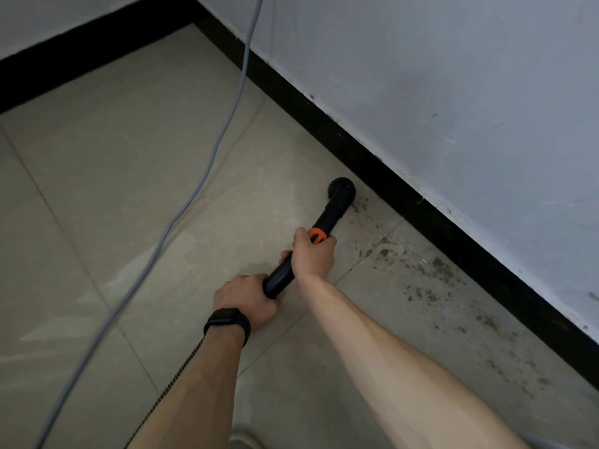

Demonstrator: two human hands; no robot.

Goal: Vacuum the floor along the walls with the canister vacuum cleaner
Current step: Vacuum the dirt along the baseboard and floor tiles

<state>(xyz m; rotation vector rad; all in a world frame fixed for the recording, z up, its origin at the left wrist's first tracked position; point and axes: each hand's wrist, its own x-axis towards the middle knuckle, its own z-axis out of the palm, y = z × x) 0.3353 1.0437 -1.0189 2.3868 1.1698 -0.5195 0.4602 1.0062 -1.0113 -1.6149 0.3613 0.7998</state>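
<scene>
A black vacuum wand (pixel 280 277) with an orange collar (pixel 317 235) runs from my hands down to a round black brush nozzle (pixel 342 188). The nozzle sits on the beige tiled floor (pixel 136 163) right beside the black skirting board (pixel 421 196) of the white wall. My right hand (pixel 312 252) grips the wand just behind the orange collar. My left hand (pixel 248 299), with a black watch on its wrist, grips the wand's rear end. Brown dirt specks (pixel 421 280) lie on the tiles along the skirting, nearer to me than the nozzle. The canister is out of view.
A grey cable (pixel 207 176) hangs from the top and trails across the floor to the lower left. A thin braided cord (pixel 181 377) runs under my left forearm. A second wall with black skirting (pixel 81 59) forms a corner at the top. My shoe (pixel 241 440) shows at the bottom edge.
</scene>
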